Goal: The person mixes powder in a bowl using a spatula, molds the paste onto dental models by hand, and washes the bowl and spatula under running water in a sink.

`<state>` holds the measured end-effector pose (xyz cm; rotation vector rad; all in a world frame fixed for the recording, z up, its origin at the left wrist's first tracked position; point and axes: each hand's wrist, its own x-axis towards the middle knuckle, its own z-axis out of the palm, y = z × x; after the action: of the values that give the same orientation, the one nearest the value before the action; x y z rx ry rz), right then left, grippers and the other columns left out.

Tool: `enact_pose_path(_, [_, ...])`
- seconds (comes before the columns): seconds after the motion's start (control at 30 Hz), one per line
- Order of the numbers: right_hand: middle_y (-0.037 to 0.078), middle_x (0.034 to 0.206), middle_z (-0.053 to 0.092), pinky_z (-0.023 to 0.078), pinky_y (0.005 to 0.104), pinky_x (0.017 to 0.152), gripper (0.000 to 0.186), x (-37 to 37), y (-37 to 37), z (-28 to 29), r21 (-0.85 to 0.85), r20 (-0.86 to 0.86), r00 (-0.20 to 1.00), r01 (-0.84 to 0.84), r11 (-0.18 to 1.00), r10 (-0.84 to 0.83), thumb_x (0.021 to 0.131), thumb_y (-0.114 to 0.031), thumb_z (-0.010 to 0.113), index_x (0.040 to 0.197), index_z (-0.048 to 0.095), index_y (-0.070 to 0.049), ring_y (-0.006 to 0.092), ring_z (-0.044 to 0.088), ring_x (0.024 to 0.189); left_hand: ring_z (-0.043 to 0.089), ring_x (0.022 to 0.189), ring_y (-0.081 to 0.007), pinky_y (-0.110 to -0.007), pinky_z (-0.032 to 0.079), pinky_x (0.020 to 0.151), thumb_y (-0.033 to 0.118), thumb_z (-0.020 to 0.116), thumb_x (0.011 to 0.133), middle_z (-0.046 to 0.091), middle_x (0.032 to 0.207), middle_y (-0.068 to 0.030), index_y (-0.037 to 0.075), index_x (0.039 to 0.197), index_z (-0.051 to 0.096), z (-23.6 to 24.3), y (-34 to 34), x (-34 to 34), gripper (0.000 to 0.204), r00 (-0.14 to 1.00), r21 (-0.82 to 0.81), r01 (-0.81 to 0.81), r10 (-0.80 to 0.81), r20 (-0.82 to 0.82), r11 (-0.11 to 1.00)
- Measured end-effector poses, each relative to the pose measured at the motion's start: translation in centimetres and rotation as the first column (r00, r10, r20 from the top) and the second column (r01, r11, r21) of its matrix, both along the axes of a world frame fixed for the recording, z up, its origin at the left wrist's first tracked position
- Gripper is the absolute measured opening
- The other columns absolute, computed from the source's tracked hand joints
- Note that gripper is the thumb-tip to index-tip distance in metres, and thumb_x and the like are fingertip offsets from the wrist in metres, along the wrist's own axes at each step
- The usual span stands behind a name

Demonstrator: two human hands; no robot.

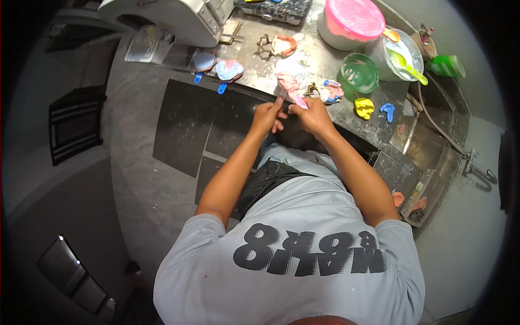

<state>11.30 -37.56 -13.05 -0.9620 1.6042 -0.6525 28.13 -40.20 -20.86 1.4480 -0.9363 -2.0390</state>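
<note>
Hands meet at the front edge of the grey worktop (319, 59), just over the dark cabinet fronts below it. The right hand (310, 115) is curled round the lower end of a pink, tongue-shaped cast (291, 88), thumb and fingers pinching it so that it sticks up and away from the person; the left hand (267, 116) is bunched close beside it, fingertips reaching toward the same piece, though from here I cannot tell whether they actually touch it. Both forearms come up from a grey shirt with bold dark lettering across the chest. Along the counter, left of the hands, two blue-handled impression trays (219, 70) lie side by side near the rim, and behind them sits a pale machine (173, 19). Just right of the cast rests a small metal hinged frame with a pink-and-blue piece (329, 91), then a yellow lump (364, 107) and a blue lump (388, 111) close to the counter's right end. Farther back stand a green translucent cup (359, 73), a white tub with a pink lid (351, 23) and a clear tub holding a green spoon (403, 60). Beyond that the top drops into a steel sink (433, 135) with a tap (476, 168) at its far corner. Open floor spreads wide to the left of the person.
</note>
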Motion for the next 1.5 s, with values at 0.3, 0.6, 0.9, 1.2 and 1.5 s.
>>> enact_pose_path(0.3, [0.015,0.056,0.06,0.043,0.0362,0.04,0.027,2.0,-1.2,-0.5,0.062,-0.117,0.992,-0.03,0.998,0.037,0.086,-0.017,0.054,0.075,0.064,0.005,0.0235,0.055,0.041,0.06,0.046,-0.0163,-0.024,0.04,0.035,0.012,0.053,0.096,0.064,0.072,-0.0122,-0.005,0.088,0.059,0.3,-1.6,-0.6,0.02,0.993,-0.058,-0.117,0.114,-0.043,0.991])
enact_pose_path(0.6, [0.03,0.062,0.056,0.044,0.0583,0.058,0.02,0.7,0.7,2.0,-0.245,-0.553,0.797,-0.436,0.866,0.244,0.089,-0.016,0.053,0.091,0.051,0.004,0.0497,0.059,0.061,0.052,0.042,-0.0109,-0.023,0.034,0.034,0.006,0.05,0.097,0.063,0.069,-0.0108,-0.003,0.094,0.054,3.5,-1.7,0.2,0.01,0.999,-0.144,-0.039,0.038,-0.013,0.989])
enact_pose_path(0.9, [0.007,0.067,0.055,0.042,0.0324,0.055,0.023,-4.0,1.2,8.5,-0.538,-0.07,0.994,-0.103,0.837,0.078,0.103,-0.02,0.045,0.097,0.055,-0.001,0.0186,0.052,0.057,0.048,0.041,-0.0076,-0.019,0.032,0.035,0.013,0.055,0.098,0.059,0.066,-0.0056,0.0,0.094,0.052,15.5,-2.3,-3.5,0.013,0.919,-0.243,-0.092,-0.012,-0.393,0.966])
enact_pose_path(1.2, [0.002,0.077,0.051,0.038,0.0246,0.06,0.041,-8.7,2.0,8.2,-0.583,0.523,0.852,0.338,0.739,0.023,0.104,-0.04,0.038,0.097,0.054,-0.002,0.0097,0.045,0.066,0.042,0.04,-0.0079,-0.02,0.03,0.034,0.012,0.055,0.097,0.052,0.064,-0.0044,0.001,0.092,0.053,24.0,-1.1,-10.6,0.013,0.861,-0.184,-0.014,-0.081,-0.502,0.983])
enact_pose_path(1.5, [-0.002,0.059,0.047,0.033,0.0262,0.05,0.033,-12.6,5.3,3.7,-0.238,0.176,0.912,0.404,0.884,-0.369,0.102,-0.028,0.048,0.092,0.067,-0.003,0.0072,0.04,0.054,0.048,0.044,-0.0098,-0.02,0.035,0.038,0.012,0.053,0.099,0.056,0.066,-0.0053,0.002,0.09,0.053,21.2,-3.3,-9.9,0.013,0.855,-0.229,-0.016,-0.105,-0.508,0.973])
